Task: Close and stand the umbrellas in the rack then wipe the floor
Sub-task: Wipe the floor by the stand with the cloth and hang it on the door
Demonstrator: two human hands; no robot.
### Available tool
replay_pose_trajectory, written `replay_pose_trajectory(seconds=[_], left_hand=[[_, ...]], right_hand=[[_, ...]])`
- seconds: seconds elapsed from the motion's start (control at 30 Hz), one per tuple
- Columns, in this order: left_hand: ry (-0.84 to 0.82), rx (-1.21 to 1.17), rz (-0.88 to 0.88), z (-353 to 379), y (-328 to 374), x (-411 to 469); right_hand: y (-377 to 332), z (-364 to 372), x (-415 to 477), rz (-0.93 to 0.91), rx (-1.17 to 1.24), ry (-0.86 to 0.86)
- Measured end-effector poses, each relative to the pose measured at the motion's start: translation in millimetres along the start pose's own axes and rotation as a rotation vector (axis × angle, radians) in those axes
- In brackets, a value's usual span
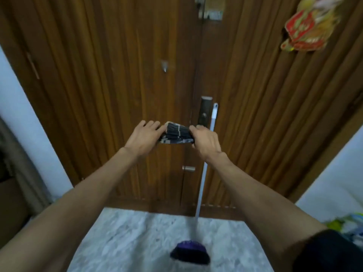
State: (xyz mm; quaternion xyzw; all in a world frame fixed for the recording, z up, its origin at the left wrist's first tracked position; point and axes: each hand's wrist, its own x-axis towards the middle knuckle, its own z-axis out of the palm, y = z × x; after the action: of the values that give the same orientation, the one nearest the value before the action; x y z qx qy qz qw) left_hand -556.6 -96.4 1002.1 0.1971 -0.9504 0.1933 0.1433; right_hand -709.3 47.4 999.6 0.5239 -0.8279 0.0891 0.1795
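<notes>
A small folded dark umbrella [175, 133] with pale stripes is held level in front of the wooden door, at about handle height. My left hand [144, 137] grips its left end and my right hand [206, 140] grips its right end. Both arms are stretched forward. A mop with a white pole [204, 167] leans against the door, its purple head [190, 252] resting on the grey marble floor [127, 242]. No umbrella rack is in view.
The brown ribbed door [117, 95] fills the view, with a dark lock plate [204, 110] and a small metal handle [188, 168]. A red and gold ornament [308, 28] hangs at upper right. White walls flank the door; colourful items [349, 224] lie at lower right.
</notes>
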Motion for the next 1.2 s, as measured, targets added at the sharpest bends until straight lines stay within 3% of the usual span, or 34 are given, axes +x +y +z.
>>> replay_pose_trajectory(seconds=[0.27, 0.57, 0.77, 0.97, 1.2], left_hand=[[0.066, -0.024, -0.062, -57, -99, 10], [0.057, -0.291, -0.224, -85, -163, 38], [0.036, -0.332, -0.187, -73, -172, 77], [0.052, -0.42, -0.244, -46, -174, 143], [0.033, -0.401, -0.155, -4, -184, 227]], right_hand=[[-55, -55, 85, -0.058, -0.008, 0.069], [-82, -94, 167, 0.063, 0.502, -0.155], [-69, -103, 217, 0.113, 0.592, -0.316], [-26, -80, 257, 0.176, 0.584, -0.289], [26, -28, 311, 0.15, 0.646, -0.251]])
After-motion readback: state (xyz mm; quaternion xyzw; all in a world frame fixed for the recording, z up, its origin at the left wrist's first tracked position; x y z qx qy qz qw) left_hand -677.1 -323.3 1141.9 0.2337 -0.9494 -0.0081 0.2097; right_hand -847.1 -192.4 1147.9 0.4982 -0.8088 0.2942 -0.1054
